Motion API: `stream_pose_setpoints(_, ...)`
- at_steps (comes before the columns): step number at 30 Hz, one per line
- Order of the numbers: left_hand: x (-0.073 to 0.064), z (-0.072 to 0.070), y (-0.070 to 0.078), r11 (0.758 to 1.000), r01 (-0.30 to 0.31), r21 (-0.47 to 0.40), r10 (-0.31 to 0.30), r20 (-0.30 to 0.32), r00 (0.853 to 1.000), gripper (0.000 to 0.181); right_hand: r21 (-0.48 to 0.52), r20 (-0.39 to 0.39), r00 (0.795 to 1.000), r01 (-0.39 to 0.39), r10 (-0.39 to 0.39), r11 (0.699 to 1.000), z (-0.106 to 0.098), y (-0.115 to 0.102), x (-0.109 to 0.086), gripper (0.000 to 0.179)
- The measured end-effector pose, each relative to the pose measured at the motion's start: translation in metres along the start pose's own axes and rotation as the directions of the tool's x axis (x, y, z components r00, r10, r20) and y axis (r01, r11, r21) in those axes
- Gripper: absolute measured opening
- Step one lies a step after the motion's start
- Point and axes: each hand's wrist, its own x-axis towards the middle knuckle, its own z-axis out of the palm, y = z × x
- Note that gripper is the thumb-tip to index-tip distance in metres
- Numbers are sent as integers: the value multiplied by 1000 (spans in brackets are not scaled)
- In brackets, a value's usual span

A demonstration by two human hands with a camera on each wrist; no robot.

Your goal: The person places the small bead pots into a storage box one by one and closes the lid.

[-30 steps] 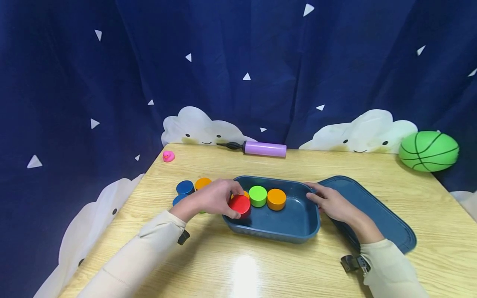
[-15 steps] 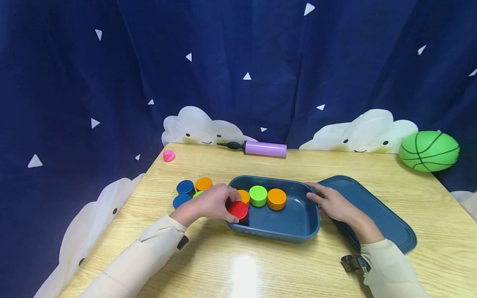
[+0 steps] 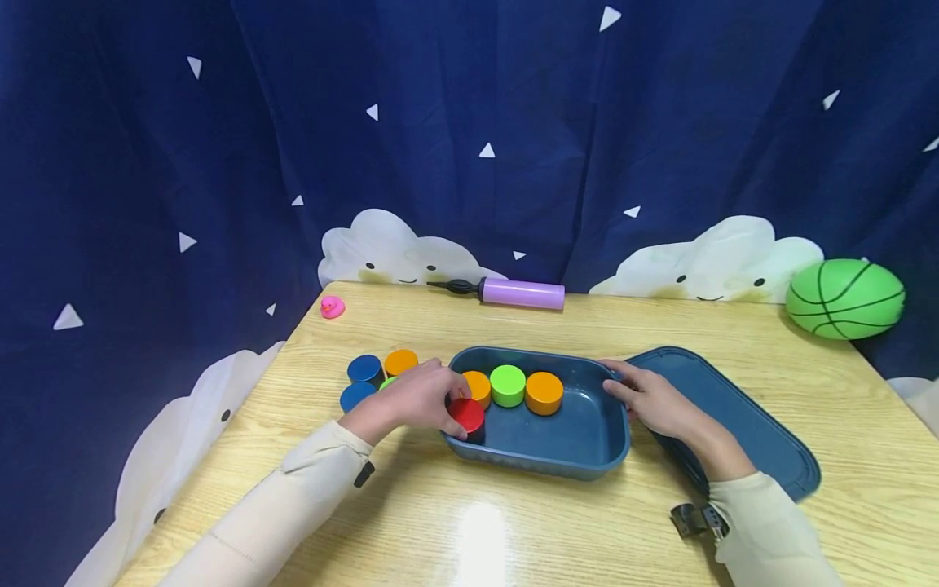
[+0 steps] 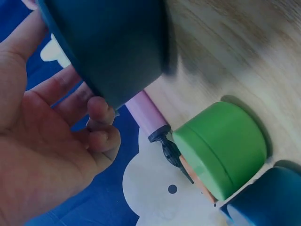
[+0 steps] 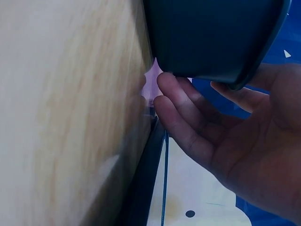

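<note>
A dark blue rectangular box [image 3: 557, 447] sits in the middle of the table. My left hand [image 3: 418, 395] reaches over its left end, thumb and fingers around a red cylinder [image 3: 467, 414] in the box's left front corner. An orange cylinder [image 3: 478, 388], a green one [image 3: 508, 385] and another orange one [image 3: 544, 392] line the back of the box. At the right end my right hand [image 3: 656, 401] grips the box, thumb over the rim and other fingers outside. The left wrist view shows the left hand [image 4: 56, 127] at the box's wall; the red cylinder is hidden there.
Blue cylinders [image 3: 364, 369], an orange one [image 3: 400, 362] and a partly covered green one stand left of the box. A dark blue lid [image 3: 734, 416] lies on the right. Farther back are a pink duck [image 3: 332, 307], a purple pump [image 3: 522, 293] and a green ball [image 3: 844, 298].
My left hand has carried the red cylinder slightly left and lower, into the box's left front corner. The right hand keeps its place on the box.
</note>
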Motion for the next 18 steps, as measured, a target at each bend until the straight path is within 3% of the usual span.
stream_pose_setpoints(10,2,1,-5,1000,-8,14,8,-17,1000,44,19,4,1000,1,-1,1000,1,-1,0,52)
stream_pose_setpoints(15,0,-6,-9,996,-3,-92,0,-29,1000,41,21,5,1000,-2,1,1000,2,0,0,52)
stream_pose_setpoints(18,-4,-12,-14,985,3,-171,-15,-67,998,37,23,7,1000,-4,4,1000,2,-1,0,52)
